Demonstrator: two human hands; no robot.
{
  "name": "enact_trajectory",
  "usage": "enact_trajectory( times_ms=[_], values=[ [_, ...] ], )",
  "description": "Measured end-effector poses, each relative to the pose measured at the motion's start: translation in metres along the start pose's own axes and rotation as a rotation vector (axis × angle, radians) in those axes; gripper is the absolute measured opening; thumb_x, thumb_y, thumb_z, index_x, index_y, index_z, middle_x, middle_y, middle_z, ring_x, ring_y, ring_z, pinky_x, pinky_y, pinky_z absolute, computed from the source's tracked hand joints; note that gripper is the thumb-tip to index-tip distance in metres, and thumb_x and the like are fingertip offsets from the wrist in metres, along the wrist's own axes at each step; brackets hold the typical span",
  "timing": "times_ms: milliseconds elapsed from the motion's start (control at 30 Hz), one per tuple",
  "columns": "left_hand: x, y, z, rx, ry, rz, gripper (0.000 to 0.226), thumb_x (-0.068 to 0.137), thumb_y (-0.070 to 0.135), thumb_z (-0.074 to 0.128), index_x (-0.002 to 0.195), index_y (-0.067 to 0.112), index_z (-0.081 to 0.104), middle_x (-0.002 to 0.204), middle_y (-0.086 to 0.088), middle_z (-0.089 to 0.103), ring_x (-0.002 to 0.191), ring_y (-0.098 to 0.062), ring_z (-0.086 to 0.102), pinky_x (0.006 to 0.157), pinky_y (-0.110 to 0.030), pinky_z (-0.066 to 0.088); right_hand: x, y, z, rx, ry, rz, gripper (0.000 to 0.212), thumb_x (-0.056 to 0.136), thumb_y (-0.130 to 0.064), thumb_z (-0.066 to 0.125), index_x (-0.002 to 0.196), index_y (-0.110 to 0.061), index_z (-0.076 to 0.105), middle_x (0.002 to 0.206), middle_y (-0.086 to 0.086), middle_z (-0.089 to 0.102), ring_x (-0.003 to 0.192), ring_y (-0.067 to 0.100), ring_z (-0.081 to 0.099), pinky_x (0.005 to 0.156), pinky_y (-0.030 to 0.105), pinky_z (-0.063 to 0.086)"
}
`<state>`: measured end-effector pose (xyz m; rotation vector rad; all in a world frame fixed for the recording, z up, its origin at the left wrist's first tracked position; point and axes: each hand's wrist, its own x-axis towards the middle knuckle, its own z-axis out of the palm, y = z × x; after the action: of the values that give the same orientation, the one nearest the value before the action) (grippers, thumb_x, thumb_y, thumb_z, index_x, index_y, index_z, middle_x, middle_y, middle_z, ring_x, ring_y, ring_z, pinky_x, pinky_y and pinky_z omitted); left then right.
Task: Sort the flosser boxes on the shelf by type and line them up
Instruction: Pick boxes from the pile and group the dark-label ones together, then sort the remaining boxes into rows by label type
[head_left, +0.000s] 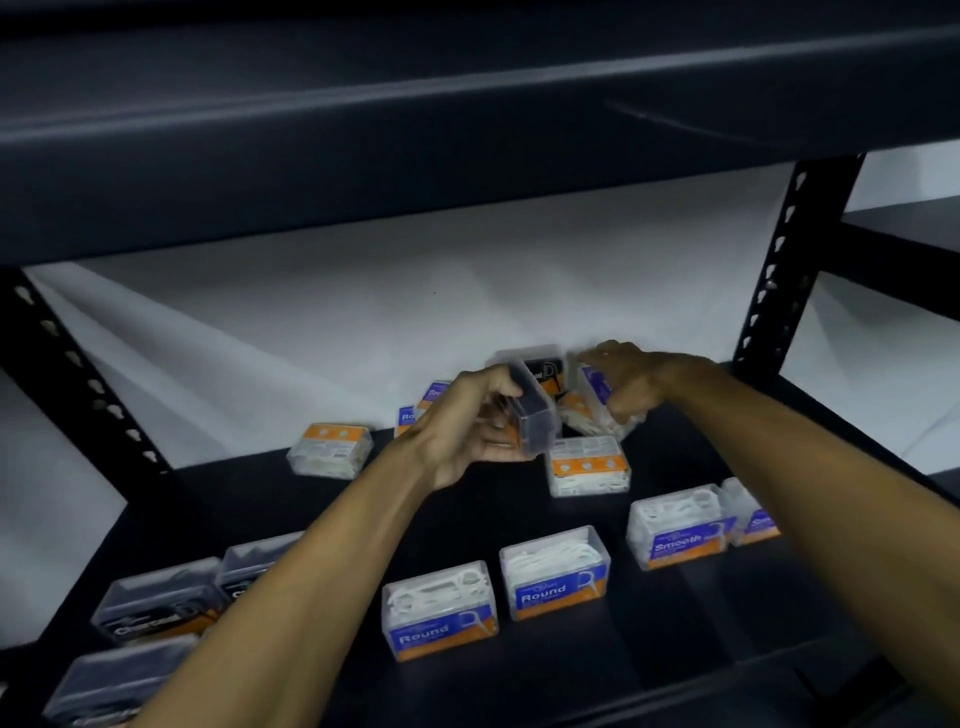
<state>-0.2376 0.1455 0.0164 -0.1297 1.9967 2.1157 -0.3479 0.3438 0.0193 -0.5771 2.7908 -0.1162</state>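
Clear flosser boxes lie on a black shelf (675, 639). My left hand (462, 426) grips a dark charcoal box (532, 415), lifted and tilted on end above the shelf. My right hand (631, 382) closes over a white blue-labelled box (597, 395) near the back wall. Behind them stands another charcoal box (545, 366). Along the front sit charcoal boxes (156, 603) at the left, two "Round" boxes (439, 610) in the middle and a "Smooth" box (678, 527) to the right.
Loose boxes lie label-down at the back left (330, 449) and centre (589, 465); more blue ones (415, 410) hide behind my left hand. The upper shelf (467, 130) hangs low overhead. Perforated uprights (784, 265) stand at both sides; white wall behind.
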Motion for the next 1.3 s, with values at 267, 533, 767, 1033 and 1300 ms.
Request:
enact_trajectory(
  times_ms=[267, 533, 767, 1033, 1300],
  values=[
    [-0.017, -0.003, -0.018, -0.003, 0.051, 0.077, 0.019, 0.089, 0.014, 0.061, 0.106, 0.006, 0.058, 0.100, -0.020, 0.062, 0.092, -0.036, 0.066, 0.077, -0.050, 0.058, 0.014, 0.003, 0.006, -0.033, -0.048, -0.029, 0.097, 0.068, -0.017, 0.075, 0.147, -0.023, 0.020, 0.130, 0.009, 0.045, 0.114, 0.026, 0.048, 0.085, 0.034, 0.048],
    [-0.027, -0.005, -0.023, 0.079, 0.175, 0.104, 0.046, 0.078, 0.026, 0.078, 0.115, 0.003, 0.063, 0.097, -0.014, 0.074, 0.088, -0.026, 0.073, 0.074, -0.041, 0.060, 0.005, 0.010, 0.003, 0.000, 0.135, 0.005, 0.115, 0.060, -0.042, 0.083, 0.148, -0.039, 0.009, 0.132, 0.009, 0.031, 0.121, 0.029, 0.040, 0.092, 0.041, 0.047],
    [-0.053, 0.009, -0.041, 0.192, 0.376, 0.145, 0.048, 0.080, 0.054, 0.071, 0.103, 0.012, 0.071, 0.094, -0.007, 0.076, 0.079, -0.022, 0.074, 0.068, -0.035, 0.061, -0.038, -0.019, 0.000, 0.155, 0.364, -0.058, 0.074, 0.059, -0.070, 0.069, 0.117, -0.033, 0.045, 0.111, 0.002, 0.036, 0.094, 0.023, 0.051, 0.083, 0.038, 0.049],
    [-0.092, 0.026, -0.122, 0.592, 0.504, 0.172, 0.049, 0.083, 0.061, 0.063, 0.098, 0.015, 0.067, 0.091, -0.005, 0.074, 0.078, -0.020, 0.071, 0.068, -0.035, 0.059, -0.056, -0.052, 0.008, 0.277, 0.460, -0.063, 0.076, 0.055, -0.088, 0.049, 0.102, -0.027, 0.048, 0.103, -0.005, 0.054, 0.091, 0.020, 0.054, 0.077, 0.037, 0.047],
    [-0.111, 0.005, -0.186, 0.845, 0.459, 0.091, 0.006, 0.092, 0.027, 0.063, 0.094, 0.026, 0.069, 0.099, -0.003, 0.073, 0.094, -0.023, 0.069, 0.087, -0.041, 0.056, -0.063, -0.063, 0.024, 0.346, 0.362, -0.164, 0.050, 0.086, -0.055, 0.053, 0.124, -0.024, 0.048, 0.120, 0.002, 0.059, 0.095, 0.020, 0.055, 0.078, 0.035, 0.046]
  ],
)
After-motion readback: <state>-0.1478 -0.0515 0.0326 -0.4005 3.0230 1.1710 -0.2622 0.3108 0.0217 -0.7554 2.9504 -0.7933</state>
